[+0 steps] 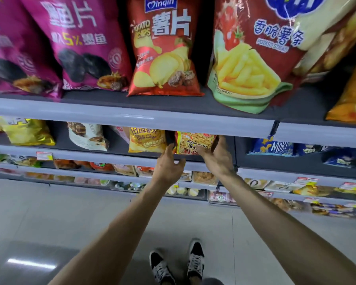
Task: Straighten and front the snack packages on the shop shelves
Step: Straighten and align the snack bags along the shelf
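Note:
A yellow-orange prawn cracker bag (194,141) stands on the second shelf (132,156) with its print upside down. My right hand (217,156) holds its right side, fingers up along the edge and thumb across the lower front. My left hand (169,162) is at the bag's lower left corner, fingertips touching the edge and thumb spread apart from it. To the left of the bag stands a yellow chips bag (146,140), upright and facing front.
The top shelf (132,115) carries large bags: purple ones (80,44), a red potato chips bag (164,48) and a leaning potato sticks bag (251,54). Blue packs (273,148) lie to the right on the second shelf. Lower shelves hold small snacks. My shoes (177,262) stand on grey floor tiles.

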`<act>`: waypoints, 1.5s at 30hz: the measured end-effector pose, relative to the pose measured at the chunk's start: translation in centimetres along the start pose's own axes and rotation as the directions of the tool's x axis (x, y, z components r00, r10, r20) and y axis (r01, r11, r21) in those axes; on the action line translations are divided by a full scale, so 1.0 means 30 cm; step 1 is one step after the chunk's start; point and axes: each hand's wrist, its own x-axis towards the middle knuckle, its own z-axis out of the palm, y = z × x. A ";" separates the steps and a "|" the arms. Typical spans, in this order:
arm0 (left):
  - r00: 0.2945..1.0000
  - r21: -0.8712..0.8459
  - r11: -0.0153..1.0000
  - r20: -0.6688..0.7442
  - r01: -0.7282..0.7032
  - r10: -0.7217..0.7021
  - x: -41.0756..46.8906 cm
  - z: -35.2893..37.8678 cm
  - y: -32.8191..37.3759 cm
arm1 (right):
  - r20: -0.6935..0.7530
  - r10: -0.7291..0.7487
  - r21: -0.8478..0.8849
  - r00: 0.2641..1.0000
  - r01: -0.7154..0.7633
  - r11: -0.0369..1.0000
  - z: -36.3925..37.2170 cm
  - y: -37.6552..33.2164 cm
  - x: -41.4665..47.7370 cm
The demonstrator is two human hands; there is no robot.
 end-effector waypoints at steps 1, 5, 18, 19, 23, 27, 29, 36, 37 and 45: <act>1.000 0.029 1.000 0.020 -0.004 0.004 -0.019 -0.010 0.003 | 0.000 0.002 -0.018 1.000 -0.002 1.000 -0.004 0.004 -0.018; 0.994 0.159 0.985 0.099 -0.064 0.049 -0.083 -0.040 -0.010 | 0.042 0.005 -0.128 0.999 0.001 0.992 -0.009 0.003 -0.118; 0.982 0.216 0.961 0.115 -0.173 0.151 -0.304 -0.460 -0.346 | 0.244 -0.091 -0.475 0.965 0.201 0.857 0.411 -0.283 -0.528; 0.983 0.233 0.957 0.101 -0.175 0.155 -0.311 -0.514 -0.387 | 0.250 -0.113 -0.491 0.962 0.226 0.841 0.467 -0.316 -0.547; 0.994 0.264 0.958 -0.001 -0.108 0.112 -0.323 -0.737 -0.593 | 0.298 -0.203 -0.539 0.933 0.339 0.771 0.696 -0.451 -0.584; 0.997 0.302 0.953 -0.074 0.008 0.015 -0.330 -0.949 -0.786 | 0.342 -0.262 -0.578 0.902 0.422 0.698 0.870 -0.584 -0.586; 0.994 0.305 0.951 -0.112 0.047 -0.013 -0.322 -1.035 -0.863 | 0.353 -0.299 -0.582 0.887 0.458 0.672 0.941 -0.637 -0.573; 0.972 0.217 0.966 -0.216 0.142 -0.095 -0.247 -1.245 -1.056 | 0.455 -0.290 -0.588 0.842 0.528 0.613 1.146 -0.762 -0.516; 0.965 0.198 0.967 -0.235 0.162 -0.113 -0.235 -1.272 -1.081 | 0.482 -0.285 -0.579 0.828 0.545 0.607 1.180 -0.784 -0.498; 0.907 0.127 0.935 -0.315 0.331 -0.278 -0.139 -1.495 -1.201 | 0.566 -0.351 -0.486 0.746 0.646 0.589 1.438 -1.004 -0.370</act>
